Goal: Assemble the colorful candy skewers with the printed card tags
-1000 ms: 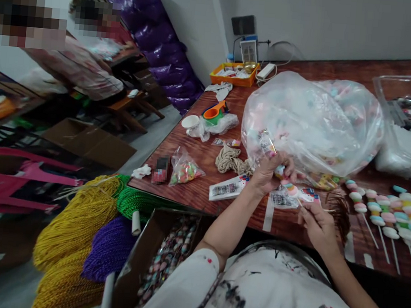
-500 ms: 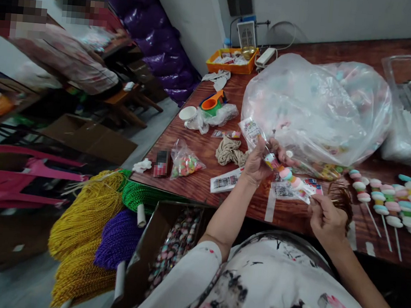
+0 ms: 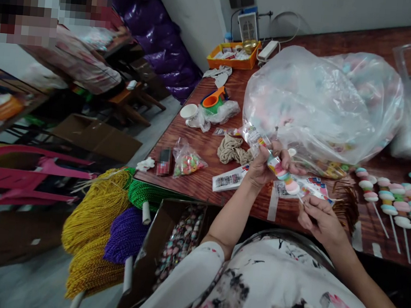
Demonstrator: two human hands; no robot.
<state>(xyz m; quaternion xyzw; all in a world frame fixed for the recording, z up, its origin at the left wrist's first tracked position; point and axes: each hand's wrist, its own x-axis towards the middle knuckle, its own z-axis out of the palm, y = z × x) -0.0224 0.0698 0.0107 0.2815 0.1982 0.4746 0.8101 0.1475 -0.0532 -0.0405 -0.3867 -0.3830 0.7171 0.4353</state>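
A skewer of pastel marshmallow-like candies on a white stick lies between my two hands above the table's front part. My left hand is closed around its upper end and a clear printed plastic bag, which sticks up past my fingers. The skewer's upper pieces appear to be inside the bag. My right hand pinches the bare lower end of the stick. Beneath lie flat printed bags, with a bunch of brown ties to the right. Several similar skewers lie in a row farther right.
A big clear bag of pastel candies fills the table's middle. To the left are a beige cloth, a small candy bag, a tape dispenser and a cup. Below stand an open carton and cord bundles. People work beyond.
My right hand has moved left with the stick, closer to my left hand. The skewer has shifted up toward the bag, and the view has turned slightly.
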